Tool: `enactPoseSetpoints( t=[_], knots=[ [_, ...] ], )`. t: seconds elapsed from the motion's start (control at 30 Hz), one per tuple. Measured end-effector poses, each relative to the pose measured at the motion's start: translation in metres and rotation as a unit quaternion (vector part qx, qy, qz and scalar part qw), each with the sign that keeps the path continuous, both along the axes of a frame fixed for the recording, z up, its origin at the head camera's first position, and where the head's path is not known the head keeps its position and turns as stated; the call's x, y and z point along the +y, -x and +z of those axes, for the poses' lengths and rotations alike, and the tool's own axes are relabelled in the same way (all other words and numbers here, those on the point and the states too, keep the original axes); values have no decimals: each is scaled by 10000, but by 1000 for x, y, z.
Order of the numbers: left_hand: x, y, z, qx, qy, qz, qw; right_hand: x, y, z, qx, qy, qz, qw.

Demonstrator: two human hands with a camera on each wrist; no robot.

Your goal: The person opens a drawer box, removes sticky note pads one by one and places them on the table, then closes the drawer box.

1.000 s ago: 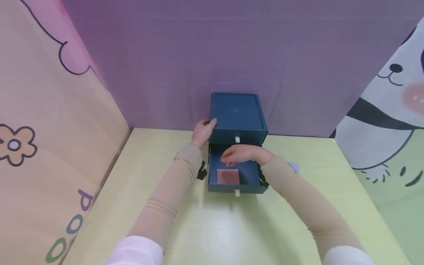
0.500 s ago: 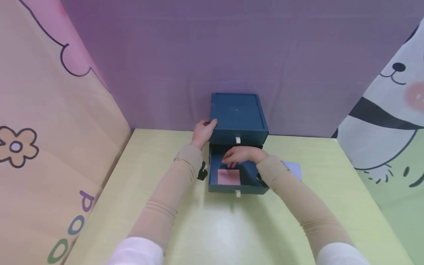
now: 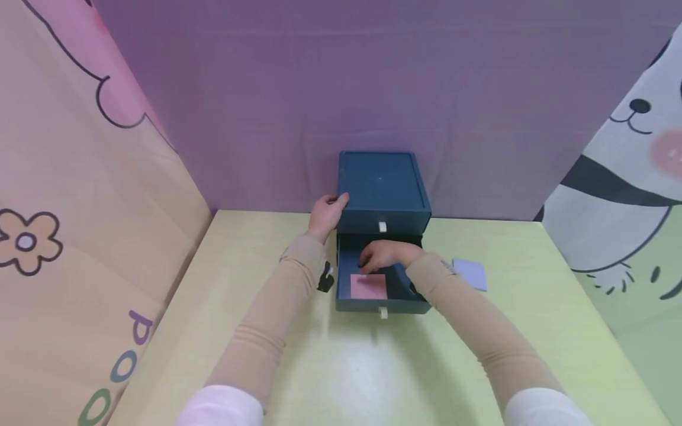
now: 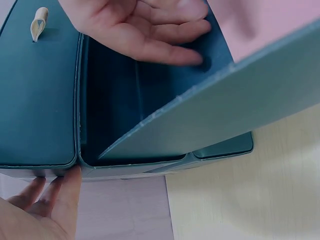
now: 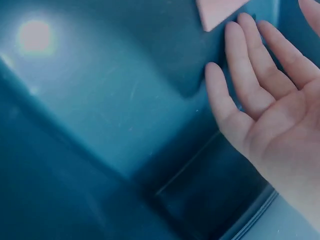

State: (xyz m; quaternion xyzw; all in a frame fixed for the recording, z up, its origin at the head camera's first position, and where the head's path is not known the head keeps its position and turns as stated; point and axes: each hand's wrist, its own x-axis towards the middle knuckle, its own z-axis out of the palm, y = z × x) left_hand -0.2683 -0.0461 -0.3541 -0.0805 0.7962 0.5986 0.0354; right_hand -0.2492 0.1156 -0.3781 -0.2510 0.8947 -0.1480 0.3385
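A dark blue two-drawer box stands against the back wall, with its lower drawer pulled out. My left hand presses against the box's left side near the top front corner, its fingers fairly straight. Inside the drawer lies a pink square pad, like sticky notes, near the front. My right hand is in the drawer, just behind the pad; in the right wrist view its fingers are loosely bent beside the pad's corner, with nothing seen held. Whether they touch the drawer floor, I cannot tell.
On the table, right of the box, lies a light purple pad, partly behind my right sleeve. The upper drawer, with a pale pull tab, is closed. Printed cloth walls surround the table at left, back and right.
My right hand has moved lower into the drawer, toward the pink pad. Its forearm has shifted left, uncovering more of the purple pad. The left hand stays on the box.
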Motion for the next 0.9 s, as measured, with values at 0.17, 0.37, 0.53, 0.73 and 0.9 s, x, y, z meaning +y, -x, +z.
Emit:
enactPoseSetpoints(
  t=[0.17,0.37,0.53,0.73,0.9],
  knots=[
    [0,0,0,21,-36,26,10000,-2,-4,-2,331,-394,88,9986],
    [1,-3,1,10,-65,43,10000,-11,-17,0,767,-1223,-35,9895],
    [2,-3,2,65,8,40,10000,-17,-23,1,1429,-2030,72,9687],
    [1,-2,1,97,-22,40,9999,-19,-20,-2,1741,-2212,220,9593],
    [2,-1,0,101,22,67,9999,-17,-19,-5,1461,-2213,45,9642]
  ],
)
